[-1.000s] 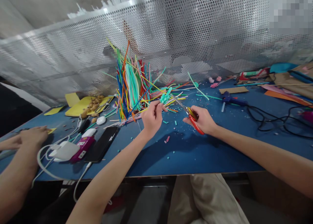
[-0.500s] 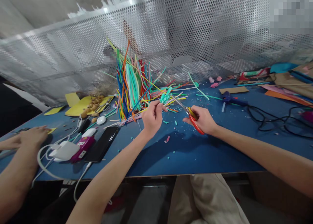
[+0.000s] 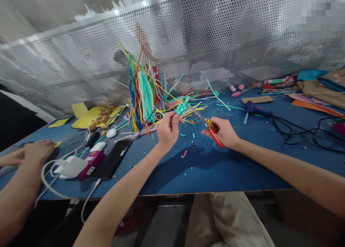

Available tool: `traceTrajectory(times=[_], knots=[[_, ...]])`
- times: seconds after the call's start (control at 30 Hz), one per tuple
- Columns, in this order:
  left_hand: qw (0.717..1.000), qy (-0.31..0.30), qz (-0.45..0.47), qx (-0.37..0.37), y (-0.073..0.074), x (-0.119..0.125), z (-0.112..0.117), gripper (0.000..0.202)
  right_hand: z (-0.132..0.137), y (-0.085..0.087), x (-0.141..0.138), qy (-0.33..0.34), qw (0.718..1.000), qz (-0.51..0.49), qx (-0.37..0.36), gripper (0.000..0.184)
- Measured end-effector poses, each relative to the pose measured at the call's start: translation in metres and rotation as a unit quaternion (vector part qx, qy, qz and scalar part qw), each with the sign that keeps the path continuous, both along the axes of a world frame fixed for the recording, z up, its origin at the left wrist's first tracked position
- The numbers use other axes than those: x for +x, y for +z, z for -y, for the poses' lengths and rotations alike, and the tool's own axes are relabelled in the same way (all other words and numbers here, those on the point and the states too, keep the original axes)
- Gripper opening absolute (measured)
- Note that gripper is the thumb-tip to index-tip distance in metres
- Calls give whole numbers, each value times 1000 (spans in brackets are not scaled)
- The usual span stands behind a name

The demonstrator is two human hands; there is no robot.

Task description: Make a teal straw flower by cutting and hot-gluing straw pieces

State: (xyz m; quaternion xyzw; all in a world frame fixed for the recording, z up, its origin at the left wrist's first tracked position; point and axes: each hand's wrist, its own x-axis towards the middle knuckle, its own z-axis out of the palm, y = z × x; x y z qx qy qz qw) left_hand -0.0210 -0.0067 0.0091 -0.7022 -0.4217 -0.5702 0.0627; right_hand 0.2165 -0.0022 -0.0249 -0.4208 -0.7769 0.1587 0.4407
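Observation:
My left hand [image 3: 168,129] is closed in a pinch on a teal fuzzy pipe-cleaner piece [image 3: 182,106], shaped in several short lobes. In my right hand [image 3: 222,131] are scissors [image 3: 215,136] with red and yellow handles, the fingers wrapped round them. Their blades point up and left, the tips close beside the teal piece; whether they touch it I cannot tell. Behind my left hand stands a thick bundle of coloured pipe cleaners [image 3: 147,96], with loose ones spread to its right. Small teal and pink clippings [image 3: 184,154] lie on the blue table [image 3: 199,178] below.
A black phone [image 3: 114,159], a purple power strip [image 3: 91,164] and white cables lie at left, near another person's hands [image 3: 37,150]. A blue glue gun [image 3: 257,110] with a black cord sits at right. Pink fuzzy pieces [image 3: 236,94] lie by the perforated metal screen [image 3: 215,35].
Almost nothing differs. Both my hands, the teal piece and the scissors hold nearly the same positions; the other person's hand at left has shifted slightly.

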Motion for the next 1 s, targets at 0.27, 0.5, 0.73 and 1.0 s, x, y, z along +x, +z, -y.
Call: traceTrajectory(times=[0.27, 0.5, 0.73, 1.0], knots=[[1000, -6, 3, 0, 2, 1, 2, 28, 0, 1, 1, 1, 1000, -5, -1, 51], [1000, -13, 6, -8, -1, -2, 0, 26, 0, 1, 0, 2, 1000, -8, -5, 52], [1000, -10, 5, -10, 0, -1, 0, 29, 2, 4, -1, 2, 1000, -13, -1, 52], [1000, -16, 18, -14, -1, -1, 1, 30, 2, 3, -1, -7, 1000, -19, 7, 54]])
